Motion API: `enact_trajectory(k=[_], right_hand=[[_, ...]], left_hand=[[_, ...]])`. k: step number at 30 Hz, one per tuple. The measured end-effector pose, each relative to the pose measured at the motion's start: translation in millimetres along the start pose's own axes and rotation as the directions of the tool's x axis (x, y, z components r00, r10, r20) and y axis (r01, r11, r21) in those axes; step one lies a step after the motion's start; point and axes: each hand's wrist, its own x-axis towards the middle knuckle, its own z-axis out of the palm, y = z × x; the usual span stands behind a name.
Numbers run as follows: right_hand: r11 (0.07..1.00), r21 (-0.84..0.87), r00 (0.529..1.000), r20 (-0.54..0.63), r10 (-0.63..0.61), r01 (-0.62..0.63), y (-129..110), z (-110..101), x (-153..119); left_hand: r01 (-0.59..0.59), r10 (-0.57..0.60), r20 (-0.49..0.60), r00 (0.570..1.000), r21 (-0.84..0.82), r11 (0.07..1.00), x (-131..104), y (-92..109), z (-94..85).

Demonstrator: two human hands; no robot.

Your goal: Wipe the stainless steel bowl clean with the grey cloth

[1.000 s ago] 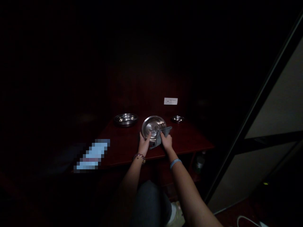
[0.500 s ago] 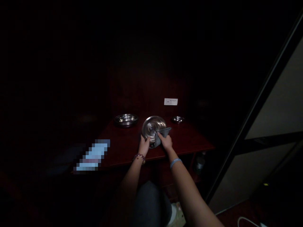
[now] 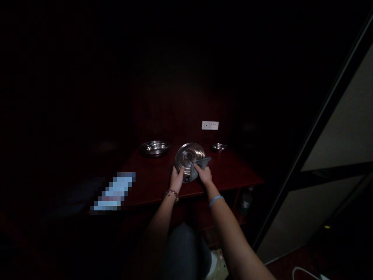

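A round, shiny metal plate (image 3: 186, 155) is tilted up above the front of a dark red table (image 3: 151, 182). My left hand (image 3: 176, 179) grips its lower left rim, thumb on the inner face. On the lower right, my right hand (image 3: 204, 175) pinches a grey cloth (image 3: 194, 172) against the plate, and one corner of the cloth sticks out to the right. The fingers behind the plate and cloth are hidden.
Stacked metal dishes (image 3: 154, 148) stand at the table's back left, and a small metal bowl (image 3: 219, 147) at the back right. A white socket panel (image 3: 210, 125) is on the wall. Below the table's right side is a bottle (image 3: 245, 202). A pixelated bright patch covers the left.
The plate has turned or tilted very slightly in my hands. Both hands keep their hold and have hardly moved.
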Motion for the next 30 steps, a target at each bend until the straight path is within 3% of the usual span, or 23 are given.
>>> enact_trajectory(k=[5, 11, 17, 22, 26, 30], right_hand=[[1.0, 0.029, 0.996, -0.088, 0.0, 0.003, 4, 3, 1], [0.995, 0.078, 0.994, -0.091, -0.053, 0.06, 5, 5, 3], [0.985, 0.145, 0.989, -0.122, -0.077, 0.095, 6, 6, 4], [0.974, 0.201, 0.981, -0.186, -0.064, 0.101, 4, 5, 4], [0.968, 0.228, 0.979, -0.196, -0.064, 0.109, 4, 4, 3], [0.967, 0.228, 0.983, -0.165, -0.078, 0.115, 3, 4, 2]], left_hand=[[0.047, -0.047, -0.019, 0.999, -0.026, 0.999, -4, 8, 2.3], [0.114, -0.119, -0.06, 0.991, -0.075, 0.991, -5, 14, 3.2], [0.108, -0.109, -0.001, 0.994, -0.086, 0.99, -8, 19, 2.2], [-0.032, 0.034, 0.126, 0.991, -0.013, 0.999, -5, 5, 2.3], [-0.034, 0.02, 0.16, 0.987, 0.09, 0.995, -1, -12, 2.5], [-0.028, 0.014, 0.16, 0.987, 0.085, 0.996, 3, -21, 1.5]])
